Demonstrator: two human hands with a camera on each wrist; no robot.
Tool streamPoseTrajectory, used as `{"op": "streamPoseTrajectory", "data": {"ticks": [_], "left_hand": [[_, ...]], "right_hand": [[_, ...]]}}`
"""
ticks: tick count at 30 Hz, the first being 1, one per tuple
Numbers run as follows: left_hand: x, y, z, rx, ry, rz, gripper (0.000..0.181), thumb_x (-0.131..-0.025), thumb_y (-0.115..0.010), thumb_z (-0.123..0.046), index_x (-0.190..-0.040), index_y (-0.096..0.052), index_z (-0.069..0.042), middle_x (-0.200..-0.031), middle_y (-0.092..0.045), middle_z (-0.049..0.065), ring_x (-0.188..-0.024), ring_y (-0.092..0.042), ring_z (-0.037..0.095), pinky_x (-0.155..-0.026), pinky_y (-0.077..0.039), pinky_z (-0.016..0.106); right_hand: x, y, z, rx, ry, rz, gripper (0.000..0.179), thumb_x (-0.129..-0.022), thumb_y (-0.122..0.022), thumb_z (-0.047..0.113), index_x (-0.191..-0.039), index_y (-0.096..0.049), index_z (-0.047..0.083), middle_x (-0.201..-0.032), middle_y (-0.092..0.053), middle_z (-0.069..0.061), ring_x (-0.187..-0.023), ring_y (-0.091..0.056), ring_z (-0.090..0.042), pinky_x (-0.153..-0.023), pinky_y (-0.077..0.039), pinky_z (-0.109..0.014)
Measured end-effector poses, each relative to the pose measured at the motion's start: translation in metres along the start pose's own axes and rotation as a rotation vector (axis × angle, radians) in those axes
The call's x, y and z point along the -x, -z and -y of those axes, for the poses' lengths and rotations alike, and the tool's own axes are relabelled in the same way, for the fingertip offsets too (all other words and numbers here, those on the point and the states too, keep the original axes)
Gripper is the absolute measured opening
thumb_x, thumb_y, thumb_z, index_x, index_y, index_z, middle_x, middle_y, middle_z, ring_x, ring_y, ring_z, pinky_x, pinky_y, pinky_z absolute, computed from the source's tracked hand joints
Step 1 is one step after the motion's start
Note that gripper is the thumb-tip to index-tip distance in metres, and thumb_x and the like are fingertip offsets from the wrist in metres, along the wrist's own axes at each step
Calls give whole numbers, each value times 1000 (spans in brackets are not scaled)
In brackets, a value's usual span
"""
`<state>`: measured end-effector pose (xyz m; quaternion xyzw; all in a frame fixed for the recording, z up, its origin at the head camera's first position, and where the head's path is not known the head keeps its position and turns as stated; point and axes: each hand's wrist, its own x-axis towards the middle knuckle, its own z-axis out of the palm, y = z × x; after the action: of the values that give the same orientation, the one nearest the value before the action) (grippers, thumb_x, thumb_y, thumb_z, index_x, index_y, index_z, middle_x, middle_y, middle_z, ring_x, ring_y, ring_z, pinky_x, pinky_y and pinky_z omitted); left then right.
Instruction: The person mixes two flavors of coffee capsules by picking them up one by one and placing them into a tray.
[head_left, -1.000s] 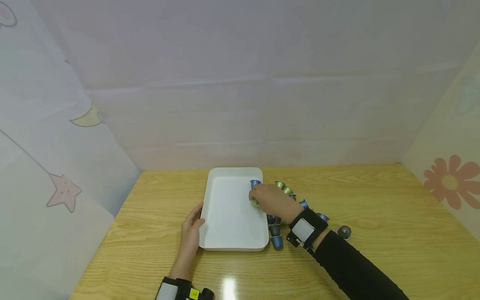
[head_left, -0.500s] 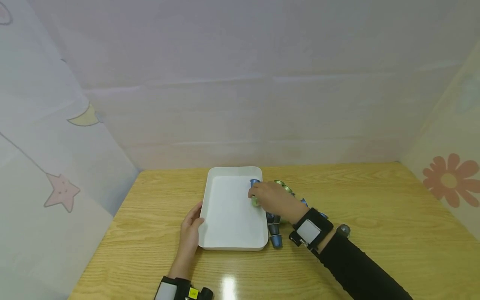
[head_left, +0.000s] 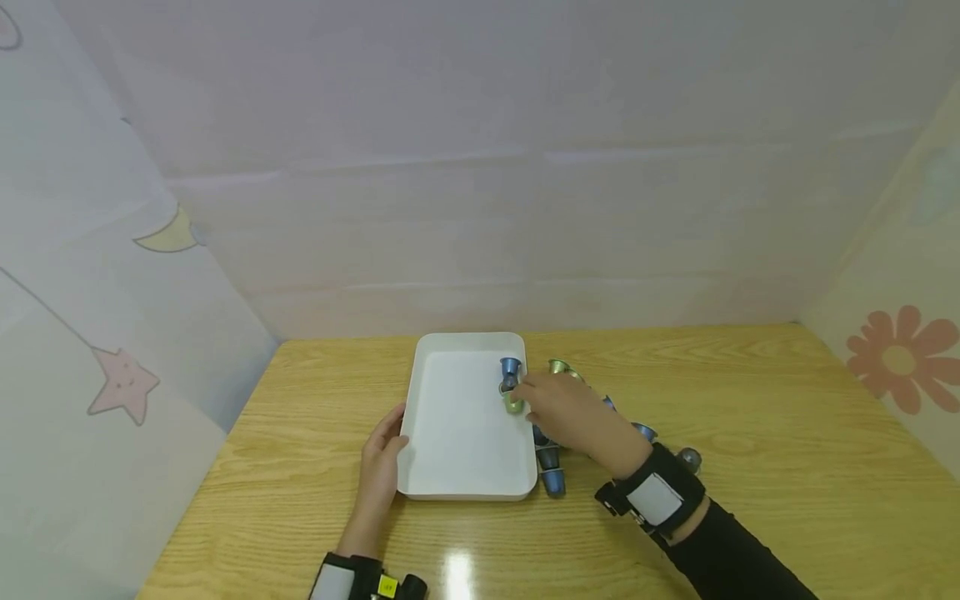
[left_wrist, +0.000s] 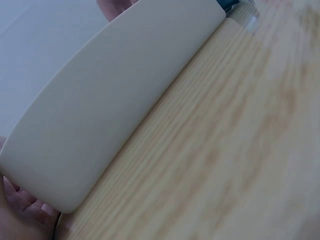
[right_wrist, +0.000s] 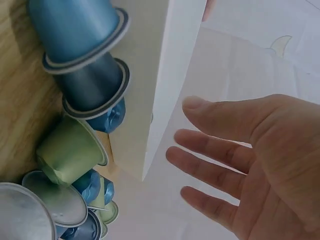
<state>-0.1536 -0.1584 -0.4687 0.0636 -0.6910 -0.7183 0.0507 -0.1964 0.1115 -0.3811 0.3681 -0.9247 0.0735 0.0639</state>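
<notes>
A white rectangular tray [head_left: 463, 433] lies on the wooden table. My left hand [head_left: 381, 467] holds its left side, thumb at the rim; in the left wrist view some fingers [left_wrist: 27, 207] show beside the tray corner. Inside, along the right wall, a blue coffee capsule [head_left: 510, 365], a dark one [head_left: 509, 382] and a green one [head_left: 513, 405] stand in a line. My right hand [head_left: 566, 412] is over the tray's right rim, near the green capsule. In the right wrist view its thumb and fingers are apart, with nothing between them.
Outside the tray's right wall lie more capsules: a blue one [head_left: 553, 482], a dark one [head_left: 548, 458], a green one [head_left: 558, 366] and several others, some hidden by my right hand. A grey capsule [head_left: 689, 459] lies farther right. A white sheet [head_left: 480, 208] hangs behind the table.
My right hand has let go of the green capsule and drawn back to the right, uncovering the dark capsule beside it. My left hand has stayed at the tray.
</notes>
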Motion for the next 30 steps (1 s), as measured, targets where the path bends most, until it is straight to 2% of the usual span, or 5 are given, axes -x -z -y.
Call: {"op": "streamPoseTrajectory", "data": {"ticks": [3,8,15,25,30], "left_hand": [[0,0,0,1,-3,4,47,-91,-37,4,-138,-40,0,-144,-37,16,-131,-33,25,-89,-35,13],[-1,-1,0,1,-7,2,47,-91,-37,5,-138,-39,2,-143,-37,17,-131,-33,26,-88,-35,11],[0,1,0,-3,-9,5,47,-91,-37,5,-138,-39,1,-144,-36,16,-132,-32,26,-92,-34,13],[1,1,-2,3,-5,-4,47,-92,-37,4,-138,-39,0,-143,-37,16,-131,-33,25,-88,-35,11],[1,1,-1,-3,-3,-4,47,-92,-37,5,-138,-39,0,-143,-37,17,-130,-34,26,-88,-35,12]], "right_hand": [[6,0,2,22,-17,7,35,-75,-77,13,-107,-65,11,-98,-62,-1,-82,-60,-14,-67,-48,-26],[18,3,9,1,-42,-1,31,-75,-77,14,-104,-66,11,-92,-62,0,-76,-59,-13,-62,-47,-24],[32,9,18,-59,-112,36,28,-76,-75,14,-103,-66,10,-96,-63,0,-79,-60,-13,-65,-48,-26],[50,7,23,-100,-214,76,29,-75,-76,17,-101,-66,10,-93,-63,0,-81,-61,-15,-67,-49,-29],[57,6,25,-120,-208,82,25,-74,-76,16,-96,-66,10,-88,-64,1,-77,-60,-14,-65,-48,-29]]}}
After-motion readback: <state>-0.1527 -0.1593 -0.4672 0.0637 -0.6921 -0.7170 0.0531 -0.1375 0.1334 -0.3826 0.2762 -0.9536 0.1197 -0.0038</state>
